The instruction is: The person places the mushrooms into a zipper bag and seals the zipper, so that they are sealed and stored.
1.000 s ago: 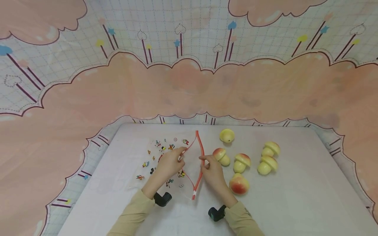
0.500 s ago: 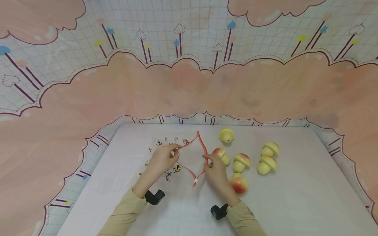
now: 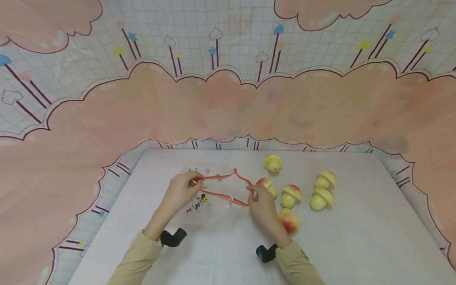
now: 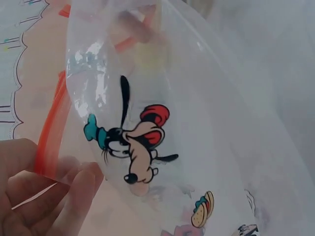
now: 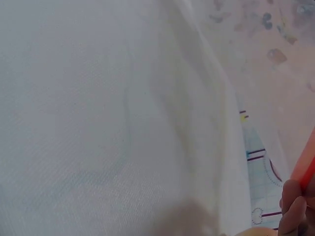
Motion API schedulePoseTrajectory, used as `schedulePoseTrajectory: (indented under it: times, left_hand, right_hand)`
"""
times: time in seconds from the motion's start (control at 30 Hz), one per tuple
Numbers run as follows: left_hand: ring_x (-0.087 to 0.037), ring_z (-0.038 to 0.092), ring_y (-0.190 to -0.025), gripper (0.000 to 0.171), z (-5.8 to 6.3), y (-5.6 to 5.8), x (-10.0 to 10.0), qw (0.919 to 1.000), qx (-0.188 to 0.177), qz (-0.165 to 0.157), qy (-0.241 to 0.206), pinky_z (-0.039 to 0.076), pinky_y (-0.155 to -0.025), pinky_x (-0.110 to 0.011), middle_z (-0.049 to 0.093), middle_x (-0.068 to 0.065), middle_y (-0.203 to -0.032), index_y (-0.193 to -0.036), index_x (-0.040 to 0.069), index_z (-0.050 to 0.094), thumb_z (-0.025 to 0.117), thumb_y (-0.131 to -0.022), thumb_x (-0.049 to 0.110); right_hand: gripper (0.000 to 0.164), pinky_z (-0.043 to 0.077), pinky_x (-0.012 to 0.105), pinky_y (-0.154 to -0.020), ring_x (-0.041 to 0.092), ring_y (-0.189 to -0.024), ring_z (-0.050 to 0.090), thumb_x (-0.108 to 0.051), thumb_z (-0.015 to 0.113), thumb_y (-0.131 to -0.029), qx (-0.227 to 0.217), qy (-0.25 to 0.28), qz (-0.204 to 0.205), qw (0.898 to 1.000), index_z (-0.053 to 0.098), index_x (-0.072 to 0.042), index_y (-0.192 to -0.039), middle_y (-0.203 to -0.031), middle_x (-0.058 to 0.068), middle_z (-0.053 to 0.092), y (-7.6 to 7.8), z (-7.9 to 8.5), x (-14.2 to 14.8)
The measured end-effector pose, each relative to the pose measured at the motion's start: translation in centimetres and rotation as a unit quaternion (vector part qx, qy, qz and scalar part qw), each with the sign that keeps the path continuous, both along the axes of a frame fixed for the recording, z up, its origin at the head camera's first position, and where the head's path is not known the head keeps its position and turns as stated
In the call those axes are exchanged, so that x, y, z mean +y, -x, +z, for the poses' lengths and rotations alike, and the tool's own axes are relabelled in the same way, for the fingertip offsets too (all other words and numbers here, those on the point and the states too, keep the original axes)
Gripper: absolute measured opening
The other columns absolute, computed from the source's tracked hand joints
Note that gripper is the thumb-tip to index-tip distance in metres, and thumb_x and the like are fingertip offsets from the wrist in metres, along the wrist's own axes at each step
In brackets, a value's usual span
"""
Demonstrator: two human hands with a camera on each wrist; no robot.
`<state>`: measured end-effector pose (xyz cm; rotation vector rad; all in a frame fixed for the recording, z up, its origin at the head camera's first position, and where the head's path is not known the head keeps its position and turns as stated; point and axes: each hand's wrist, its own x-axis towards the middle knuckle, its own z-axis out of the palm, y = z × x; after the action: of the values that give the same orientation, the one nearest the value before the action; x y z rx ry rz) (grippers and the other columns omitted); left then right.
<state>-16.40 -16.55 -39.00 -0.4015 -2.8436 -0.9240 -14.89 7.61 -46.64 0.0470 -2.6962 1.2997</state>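
A clear zip bag [image 3: 204, 198] with cartoon prints and a red zip rim is spread wide at its mouth. My left hand [image 3: 179, 192] pinches the left side of the rim between thumb and fingers. On the other side, my right hand [image 3: 263, 202] pinches the rim near the mushrooms. A small white slider [image 3: 231, 200] shows on the near edge. The left wrist view has the bag's printed wall [image 4: 142, 142] filling much of it, with fingers [image 4: 86, 191] at the red strip [image 4: 51, 128]. In the right wrist view, fingertips [image 5: 294, 211] hold the red strip [image 5: 306, 162] at the edge.
Several toy mushrooms with yellow and reddish caps lie right of the bag: one mushroom [image 3: 290, 196] in the middle, two mushrooms [image 3: 322, 198] touching farther right. A yellow one [image 3: 272, 163] lies at the back, a red-yellow one [image 3: 289, 221] beside my right forearm. The white tabletop [image 3: 370, 221] extends right.
My left hand has moved left with its side of the rim, stretching the bag's mouth wider sideways. My right hand has shifted slightly right. The mushrooms have stayed put.
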Motion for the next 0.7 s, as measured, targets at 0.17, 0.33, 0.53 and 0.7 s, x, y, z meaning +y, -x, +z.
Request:
schedulePoseTrajectory:
  times: [0.17,0.33,0.53,0.7]
  left_hand:
    - [-0.015,0.064,-0.074,0.016,0.2,-0.1,-0.6,0.9999,-0.004,0.000,-0.012,0.051,-0.058,-0.022,0.073,-0.010,-0.091,-0.100,0.005,0.072,0.064,-0.087,0.010]
    - [-0.014,0.064,-0.072,0.013,0.4,-0.1,-1.0,0.9999,0.006,-0.002,-0.015,0.049,-0.058,-0.022,0.073,-0.009,-0.090,-0.098,0.006,0.072,0.065,-0.087,0.010]
    - [-0.014,0.063,-0.071,0.013,0.4,-0.3,-0.5,0.9994,0.002,0.012,-0.031,0.048,-0.056,-0.022,0.072,-0.009,-0.090,-0.097,0.006,0.072,0.065,-0.087,0.011]
    - [-0.015,0.065,-0.073,0.017,0.6,-0.5,0.7,0.9985,-0.014,0.006,-0.053,0.050,-0.056,-0.022,0.072,-0.010,-0.094,-0.100,0.006,0.071,0.065,-0.089,0.016]
  right_hand:
    - [0.027,0.040,0.021,-0.062,0.014,-0.071,0.049,0.000,0.059,-0.085,-0.008,0.000,-0.002,1.000,0.069,-0.002,-0.110,-0.105,0.009,0.066,0.1,0.1,0.2]
    - [0.027,0.036,0.021,-0.058,0.014,-0.068,0.046,0.002,0.059,-0.082,0.020,-0.005,-0.006,1.000,0.070,0.002,-0.106,-0.092,0.010,0.063,0.3,-0.1,0.5]
    - [0.029,0.035,0.022,-0.058,0.015,-0.069,0.046,0.003,0.060,-0.079,0.001,-0.005,-0.004,1.000,0.070,0.002,-0.106,-0.090,0.009,0.061,0.3,0.2,0.7]
    - [0.030,0.034,0.024,-0.061,0.016,-0.070,0.045,0.001,0.061,-0.080,0.000,0.007,0.004,1.000,0.070,-0.001,-0.108,-0.085,0.008,0.057,0.3,0.5,0.8]
